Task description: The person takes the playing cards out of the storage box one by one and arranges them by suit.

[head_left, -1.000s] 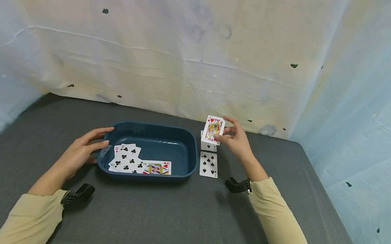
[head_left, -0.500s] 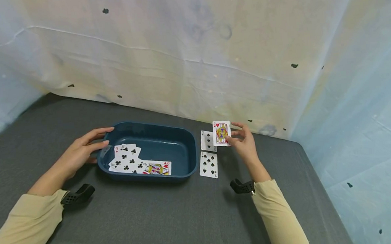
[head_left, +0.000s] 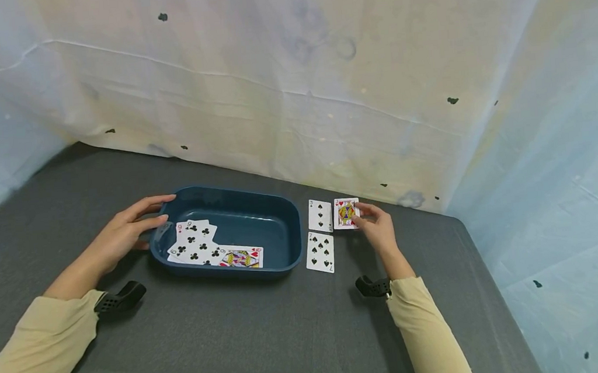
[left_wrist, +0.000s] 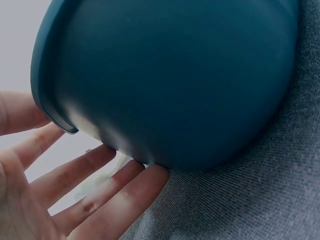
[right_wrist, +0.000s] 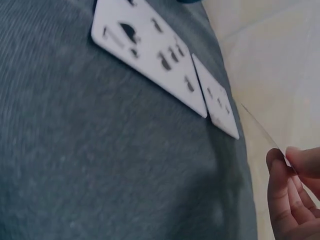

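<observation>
My right hand pinches a heart face card between thumb and fingers, right of the three of spades. Seen edge-on in the right wrist view, this playing card is tilted. The seven of spades lies face up, nearer than the three. My left hand holds the left end of a dark blue tub. Its thumb and forefinger reach over the rim, and its other fingers press the outer wall. Several overlapping cards, clubs and red ones, lie face up inside the tub.
A dark grey cloth covers the table. Behind and at the right, pale sheeting rises from the table's edge, close beyond the cards. A black band sits on my right wrist and another on my left.
My right hand has carried the heart face card rightward and down, from over the three of spades to beside it, uncovering the three. The left hand and tub have stayed put.
</observation>
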A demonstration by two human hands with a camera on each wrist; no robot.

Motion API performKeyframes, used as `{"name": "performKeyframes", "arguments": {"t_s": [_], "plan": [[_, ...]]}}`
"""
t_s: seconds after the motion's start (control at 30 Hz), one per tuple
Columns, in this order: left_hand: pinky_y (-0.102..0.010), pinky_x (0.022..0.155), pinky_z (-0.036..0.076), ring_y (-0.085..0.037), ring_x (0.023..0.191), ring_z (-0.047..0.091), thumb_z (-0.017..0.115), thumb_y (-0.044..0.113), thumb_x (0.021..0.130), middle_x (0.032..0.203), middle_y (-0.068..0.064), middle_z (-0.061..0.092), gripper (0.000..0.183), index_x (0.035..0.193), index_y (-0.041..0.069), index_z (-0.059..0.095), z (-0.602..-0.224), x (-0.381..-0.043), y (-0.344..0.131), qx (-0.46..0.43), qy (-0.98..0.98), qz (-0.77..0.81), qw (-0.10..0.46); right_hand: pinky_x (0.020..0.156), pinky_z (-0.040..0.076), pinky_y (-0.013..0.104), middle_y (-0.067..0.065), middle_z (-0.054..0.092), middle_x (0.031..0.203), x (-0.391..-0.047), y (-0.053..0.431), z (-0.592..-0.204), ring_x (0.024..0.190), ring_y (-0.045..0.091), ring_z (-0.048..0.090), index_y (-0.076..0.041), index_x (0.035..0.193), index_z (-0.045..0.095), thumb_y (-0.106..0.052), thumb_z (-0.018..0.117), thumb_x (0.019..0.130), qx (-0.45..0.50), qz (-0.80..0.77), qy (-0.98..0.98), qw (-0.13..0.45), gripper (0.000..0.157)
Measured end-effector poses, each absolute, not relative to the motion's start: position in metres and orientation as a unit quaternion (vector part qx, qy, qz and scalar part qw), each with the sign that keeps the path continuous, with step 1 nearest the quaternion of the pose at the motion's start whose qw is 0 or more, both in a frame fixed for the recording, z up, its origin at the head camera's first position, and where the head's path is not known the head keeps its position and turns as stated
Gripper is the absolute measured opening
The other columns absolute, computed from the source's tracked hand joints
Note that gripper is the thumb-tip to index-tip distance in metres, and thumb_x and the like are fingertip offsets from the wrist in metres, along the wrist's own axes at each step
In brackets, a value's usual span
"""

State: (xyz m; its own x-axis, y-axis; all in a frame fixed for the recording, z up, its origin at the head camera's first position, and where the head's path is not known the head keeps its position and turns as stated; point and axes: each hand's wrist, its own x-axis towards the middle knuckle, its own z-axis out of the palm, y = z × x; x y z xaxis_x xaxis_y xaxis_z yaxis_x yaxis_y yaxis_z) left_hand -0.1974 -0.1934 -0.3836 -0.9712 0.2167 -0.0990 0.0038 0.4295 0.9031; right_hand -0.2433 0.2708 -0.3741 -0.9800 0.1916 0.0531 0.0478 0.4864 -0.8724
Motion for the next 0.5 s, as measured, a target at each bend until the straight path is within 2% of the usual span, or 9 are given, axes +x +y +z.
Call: {"name": "performKeyframes", "arguments": {"t_s": [0.17, 0.3, 0.5], "plan": [[-0.068, 0.090, 0.042, -0.052, 0.132, 0.028, 0.043, 0.036, 0.102, 0.154, -0.028, 0.017, 0.058, 0.153, 0.017, 0.022, -0.384, -0.198, -0.194, 0.065, 0.839, 0.531, 0.101, 0.069, 0.055, 0.022, 0.019, 0.056, 0.109, -0.245, 0.276, -0.381, 0.067, -0.002, 0.055, 0.003, 0.127, 0.059, 0.000, 0.065, 0.088, -0.079, 0.498, -0.861, 0.062, 0.039], [-0.068, 0.090, 0.041, -0.051, 0.132, 0.028, 0.043, 0.035, 0.102, 0.153, -0.028, 0.017, 0.058, 0.153, 0.016, 0.022, -0.384, -0.197, -0.194, 0.067, 0.837, 0.533, 0.101, 0.066, 0.050, 0.017, 0.019, 0.057, 0.109, -0.245, 0.281, -0.385, 0.070, 0.000, 0.055, 0.002, 0.128, 0.059, -0.003, 0.066, 0.087, -0.086, 0.470, -0.877, 0.049, 0.041], [-0.069, 0.091, 0.040, -0.052, 0.132, 0.027, 0.043, 0.035, 0.102, 0.153, -0.028, 0.017, 0.058, 0.153, 0.016, 0.022, -0.383, -0.196, -0.193, 0.069, 0.837, 0.534, 0.100, 0.061, 0.042, 0.017, 0.021, 0.061, 0.112, -0.246, 0.285, -0.393, 0.089, 0.022, 0.063, -0.001, 0.128, 0.060, -0.010, 0.070, 0.085, -0.080, 0.376, -0.922, 0.037, 0.044]]}}
